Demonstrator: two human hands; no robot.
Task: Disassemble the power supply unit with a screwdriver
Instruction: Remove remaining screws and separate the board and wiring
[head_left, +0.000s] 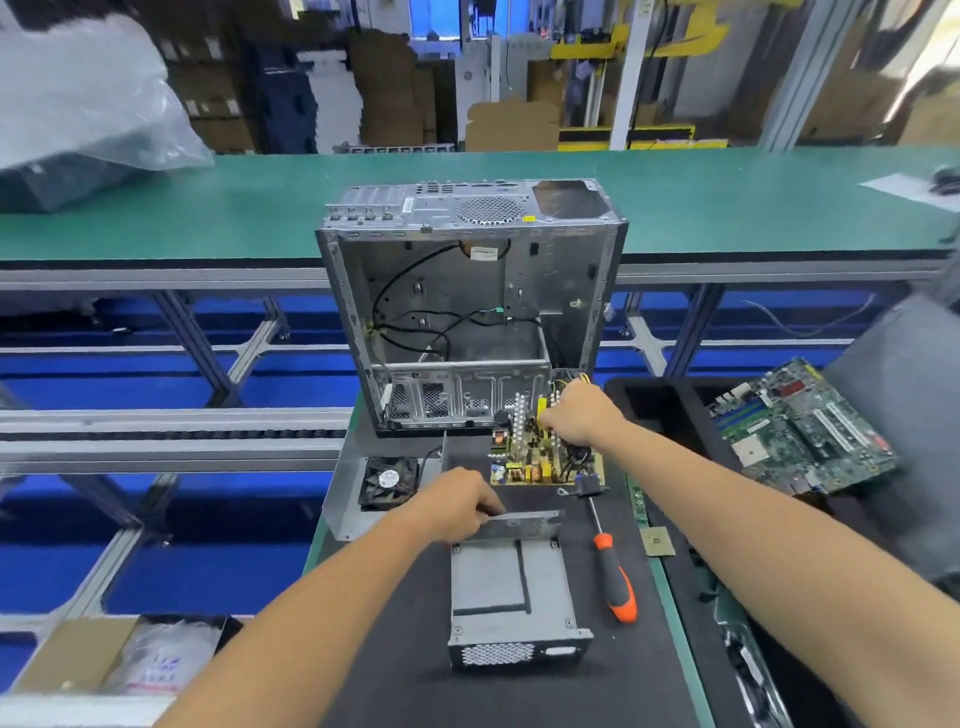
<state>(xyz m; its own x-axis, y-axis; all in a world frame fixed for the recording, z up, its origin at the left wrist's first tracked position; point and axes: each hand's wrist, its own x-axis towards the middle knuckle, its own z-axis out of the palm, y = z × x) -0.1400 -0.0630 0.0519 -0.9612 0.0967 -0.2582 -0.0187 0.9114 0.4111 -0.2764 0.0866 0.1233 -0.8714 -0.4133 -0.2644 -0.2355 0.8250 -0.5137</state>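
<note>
The grey metal power supply housing (511, 597) lies open and bare inside on the black mat, its perforated end facing me. My left hand (452, 501) grips the housing's far wall. Beyond it lies the yellow power supply circuit board (535, 462), out of the housing, and my right hand (582, 413) holds it from above at its right side. An orange-and-black screwdriver (613, 566) lies on the mat to the right of the housing, in neither hand. The other housing half (353, 499), with a black fan (388, 480), rests left of the board.
An open, stripped computer case (467, 306) stands upright behind the board. A green motherboard (800, 426) lies on a black tray at the right. A small chip (657, 540) sits beside the screwdriver. A cardboard box (78, 649) with bags sits lower left. A green conveyor table (208, 208) runs behind.
</note>
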